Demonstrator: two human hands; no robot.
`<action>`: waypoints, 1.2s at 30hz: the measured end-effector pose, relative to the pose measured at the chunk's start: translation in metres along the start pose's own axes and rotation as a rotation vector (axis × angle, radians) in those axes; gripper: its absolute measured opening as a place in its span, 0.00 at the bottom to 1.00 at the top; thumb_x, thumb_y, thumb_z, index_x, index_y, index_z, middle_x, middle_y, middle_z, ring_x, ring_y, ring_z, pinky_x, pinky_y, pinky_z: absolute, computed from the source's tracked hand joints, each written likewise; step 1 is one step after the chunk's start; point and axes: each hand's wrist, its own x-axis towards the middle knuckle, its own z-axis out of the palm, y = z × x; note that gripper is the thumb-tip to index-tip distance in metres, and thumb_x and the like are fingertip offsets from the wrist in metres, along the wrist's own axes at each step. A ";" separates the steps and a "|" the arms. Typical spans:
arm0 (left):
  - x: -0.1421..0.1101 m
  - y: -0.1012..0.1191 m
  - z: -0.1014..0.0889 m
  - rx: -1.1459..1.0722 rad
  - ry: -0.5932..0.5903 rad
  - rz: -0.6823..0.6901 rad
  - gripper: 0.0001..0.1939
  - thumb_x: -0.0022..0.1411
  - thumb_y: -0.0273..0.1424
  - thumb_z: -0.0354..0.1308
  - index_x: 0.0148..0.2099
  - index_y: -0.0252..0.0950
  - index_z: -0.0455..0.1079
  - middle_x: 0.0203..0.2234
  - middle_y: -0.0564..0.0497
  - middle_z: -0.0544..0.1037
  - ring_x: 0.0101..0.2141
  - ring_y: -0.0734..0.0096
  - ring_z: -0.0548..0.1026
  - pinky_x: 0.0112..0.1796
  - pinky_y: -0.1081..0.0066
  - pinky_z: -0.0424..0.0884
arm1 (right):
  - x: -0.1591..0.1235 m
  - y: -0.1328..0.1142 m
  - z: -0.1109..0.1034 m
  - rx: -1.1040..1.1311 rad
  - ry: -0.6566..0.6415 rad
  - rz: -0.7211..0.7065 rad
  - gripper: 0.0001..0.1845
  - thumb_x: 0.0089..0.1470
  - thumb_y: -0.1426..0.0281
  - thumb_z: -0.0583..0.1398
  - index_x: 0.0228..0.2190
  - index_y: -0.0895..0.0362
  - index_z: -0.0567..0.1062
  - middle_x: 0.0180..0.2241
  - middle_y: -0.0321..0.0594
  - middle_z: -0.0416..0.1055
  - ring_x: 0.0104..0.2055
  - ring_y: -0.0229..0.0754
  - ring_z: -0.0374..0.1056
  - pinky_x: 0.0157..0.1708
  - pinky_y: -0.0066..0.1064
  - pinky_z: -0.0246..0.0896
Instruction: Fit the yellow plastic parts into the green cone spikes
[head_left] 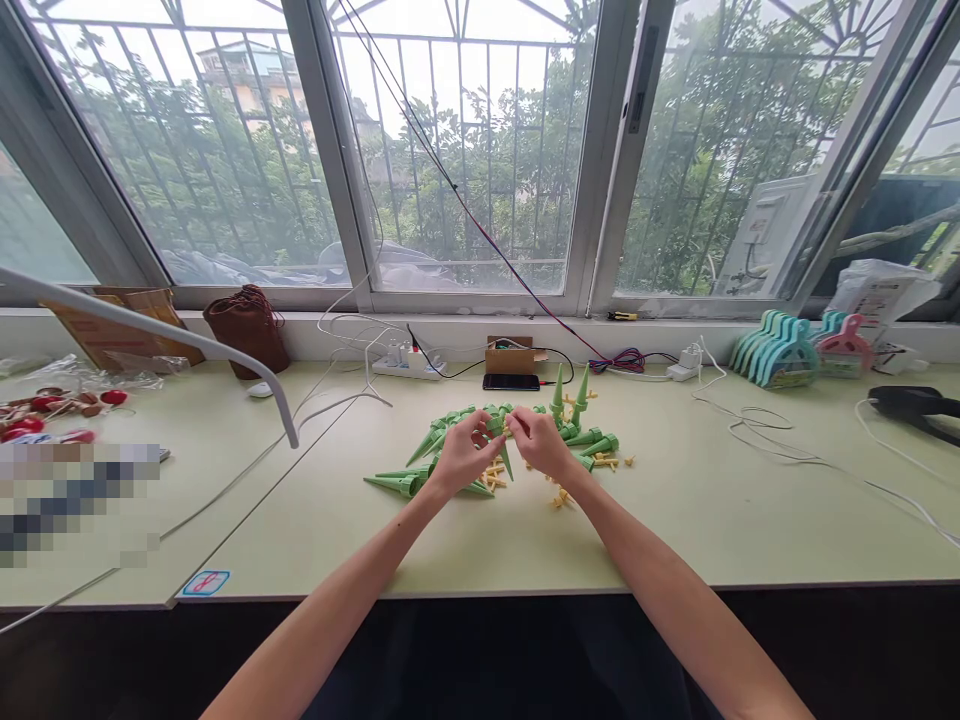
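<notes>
Green spikes (405, 484) crowd the left hand (466, 452) (gripping one) and right hand (544, 445) (pinching a yellow piece (507, 427)), phone (511, 382) behind.

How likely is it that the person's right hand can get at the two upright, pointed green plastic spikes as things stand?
Probably yes: the spikes stand just beyond the right hand, with nothing tall between, though it seems to pinch a small yellow plastic piece.

- Pale yellow-green table (675, 540) beneath right hand (544, 447); tabletop seam (262, 498) to its left.
- Low white wall (667, 335) beyond hand, grey-framed windows (465, 200) above.
- Farther out past hand: metal bars (487, 100), leafy trees (675, 200); building (255, 75) up and left.
- Pale daylight from ahead of hand.
- Dark under table's near edge.
</notes>
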 end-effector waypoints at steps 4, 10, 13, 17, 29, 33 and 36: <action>-0.001 0.001 0.000 -0.021 -0.004 0.003 0.12 0.56 0.38 0.58 0.37 0.37 0.64 0.27 0.55 0.69 0.22 0.78 0.70 0.21 0.78 0.66 | 0.000 0.000 0.000 -0.002 0.001 0.009 0.17 0.60 0.63 0.49 0.21 0.56 0.60 0.17 0.31 0.55 0.20 0.34 0.49 0.23 0.27 0.46; 0.000 0.004 -0.001 -0.051 -0.022 0.020 0.11 0.55 0.38 0.59 0.35 0.36 0.65 0.28 0.54 0.69 0.22 0.79 0.69 0.22 0.78 0.67 | 0.001 0.003 0.001 -0.002 0.005 0.029 0.17 0.59 0.63 0.49 0.20 0.56 0.60 0.17 0.31 0.54 0.21 0.34 0.49 0.24 0.27 0.46; -0.001 0.004 -0.001 -0.059 -0.029 0.037 0.10 0.54 0.37 0.59 0.35 0.36 0.66 0.28 0.54 0.70 0.23 0.79 0.69 0.22 0.78 0.67 | 0.001 0.003 0.001 -0.001 0.004 0.038 0.17 0.59 0.64 0.50 0.20 0.56 0.59 0.17 0.31 0.54 0.21 0.34 0.49 0.23 0.27 0.46; -0.001 0.003 -0.001 -0.011 -0.006 0.054 0.09 0.54 0.35 0.59 0.36 0.37 0.67 0.27 0.55 0.70 0.22 0.79 0.68 0.23 0.78 0.67 | 0.002 0.004 0.000 -0.003 0.003 0.048 0.18 0.59 0.64 0.50 0.19 0.56 0.57 0.17 0.31 0.52 0.21 0.34 0.48 0.23 0.27 0.44; -0.002 0.011 0.002 -0.099 0.050 0.014 0.18 0.58 0.44 0.56 0.46 0.40 0.61 0.30 0.55 0.68 0.20 0.81 0.69 0.20 0.79 0.65 | 0.002 0.001 0.000 0.007 0.047 0.059 0.18 0.60 0.63 0.50 0.20 0.56 0.58 0.16 0.30 0.53 0.21 0.34 0.48 0.23 0.28 0.44; 0.000 0.012 0.001 -0.195 0.050 -0.053 0.20 0.60 0.49 0.52 0.44 0.39 0.61 0.29 0.54 0.70 0.21 0.78 0.72 0.19 0.79 0.65 | 0.002 0.001 0.000 0.006 0.079 0.048 0.18 0.61 0.62 0.49 0.22 0.56 0.61 0.16 0.31 0.54 0.21 0.35 0.50 0.24 0.28 0.45; 0.003 0.011 0.001 -0.298 0.041 -0.135 0.21 0.60 0.52 0.49 0.40 0.37 0.61 0.27 0.53 0.72 0.20 0.76 0.72 0.17 0.78 0.64 | 0.001 0.000 0.000 0.012 0.098 0.044 0.18 0.62 0.61 0.49 0.22 0.56 0.62 0.16 0.31 0.55 0.21 0.35 0.50 0.24 0.28 0.46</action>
